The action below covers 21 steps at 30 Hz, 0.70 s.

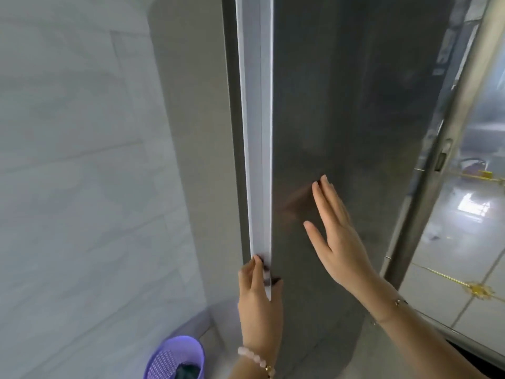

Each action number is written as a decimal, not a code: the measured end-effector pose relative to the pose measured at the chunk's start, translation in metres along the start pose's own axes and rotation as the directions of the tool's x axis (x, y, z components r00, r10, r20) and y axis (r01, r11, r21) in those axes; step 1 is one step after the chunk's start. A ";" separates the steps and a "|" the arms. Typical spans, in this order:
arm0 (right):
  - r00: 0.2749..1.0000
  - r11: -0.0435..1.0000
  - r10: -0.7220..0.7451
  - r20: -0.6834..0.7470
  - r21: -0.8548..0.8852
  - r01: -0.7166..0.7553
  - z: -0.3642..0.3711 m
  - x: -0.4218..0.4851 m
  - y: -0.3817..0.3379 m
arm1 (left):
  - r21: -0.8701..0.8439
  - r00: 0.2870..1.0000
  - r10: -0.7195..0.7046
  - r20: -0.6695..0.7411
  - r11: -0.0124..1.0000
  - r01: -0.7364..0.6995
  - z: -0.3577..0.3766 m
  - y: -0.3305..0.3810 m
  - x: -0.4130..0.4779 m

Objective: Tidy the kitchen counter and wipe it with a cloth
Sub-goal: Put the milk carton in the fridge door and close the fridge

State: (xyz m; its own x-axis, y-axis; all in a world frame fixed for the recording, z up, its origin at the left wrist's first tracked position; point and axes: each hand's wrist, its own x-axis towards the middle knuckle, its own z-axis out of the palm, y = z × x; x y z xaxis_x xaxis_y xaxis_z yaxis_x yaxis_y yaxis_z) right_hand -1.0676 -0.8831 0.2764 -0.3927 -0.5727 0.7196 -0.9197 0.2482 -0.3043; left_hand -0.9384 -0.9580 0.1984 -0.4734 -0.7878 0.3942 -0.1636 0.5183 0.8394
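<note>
Cloth and desk are both out of sight; the person faces a steel fridge door (341, 119). Left hand (259, 294) pinches its white edge (258, 132), right hand (337, 236) lies spread flat on the panel. Probably shutting it, then back to wiping. Purple basket (175, 359) on the floor by a tiled wall (68, 160).

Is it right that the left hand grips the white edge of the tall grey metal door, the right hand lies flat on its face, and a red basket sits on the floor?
Not quite: the head view shows a purple plastic basket, not red. The left hand grips the white edge of the tall grey metal door; the right hand lies flat on its face.
</note>
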 end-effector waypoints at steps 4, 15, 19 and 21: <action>0.999 0.999 0.037 -0.019 -0.029 -0.038 0.033 0.015 -0.007 | -0.025 0.999 0.034 -0.024 0.999 -0.035 -0.001 -0.016 0.025; 0.997 0.999 0.050 -0.064 0.019 -0.049 0.036 0.017 -0.005 | -0.083 0.992 0.122 0.035 0.989 -0.119 -0.011 -0.039 0.042; 0.989 0.985 0.148 0.024 0.087 -0.150 0.022 -0.004 0.004 | -0.058 0.982 0.184 0.050 0.982 -0.181 -0.010 -0.048 0.036; 0.950 0.940 0.306 0.062 0.136 -0.312 0.019 -0.029 0.017 | -0.102 0.978 0.204 0.031 0.974 -0.200 -0.011 -0.055 0.024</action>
State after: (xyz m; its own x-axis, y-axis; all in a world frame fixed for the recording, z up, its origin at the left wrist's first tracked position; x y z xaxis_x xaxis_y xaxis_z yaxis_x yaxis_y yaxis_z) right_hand -1.0722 -0.8766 0.2381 -0.6547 -0.5163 0.5520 -0.7430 0.3055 -0.5955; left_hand -0.9312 -1.0086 0.1655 -0.5235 -0.6546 0.5453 0.0235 0.6287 0.7773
